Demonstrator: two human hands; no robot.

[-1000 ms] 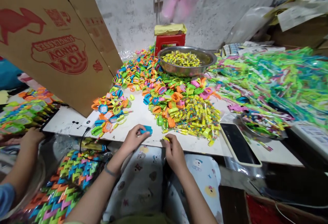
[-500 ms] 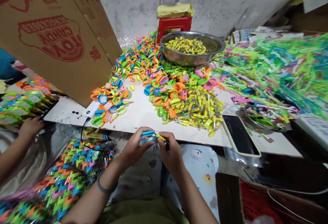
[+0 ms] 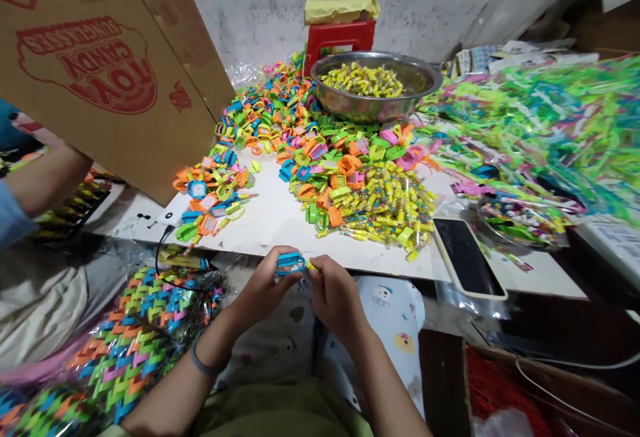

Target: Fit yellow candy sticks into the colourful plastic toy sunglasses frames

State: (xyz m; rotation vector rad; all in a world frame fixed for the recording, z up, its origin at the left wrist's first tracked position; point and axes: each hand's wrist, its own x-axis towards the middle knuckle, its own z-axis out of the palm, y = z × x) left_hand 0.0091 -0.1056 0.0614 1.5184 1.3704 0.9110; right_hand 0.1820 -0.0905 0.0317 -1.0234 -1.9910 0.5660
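1. A blue plastic piece is pinched between the left hand's thumb and fingers, near the white table's front edge.
2. A small yellow piece is gripped by the right hand, close beside the blue one.
3. On the table, yellow tubes are heaped beside colourful plastic pieces.

The bowl is shiny metal; the red stool, smooth plastic; the box, matt cardboard; the wall, matt; the blue piece, plastic; the phone screen, glossy.
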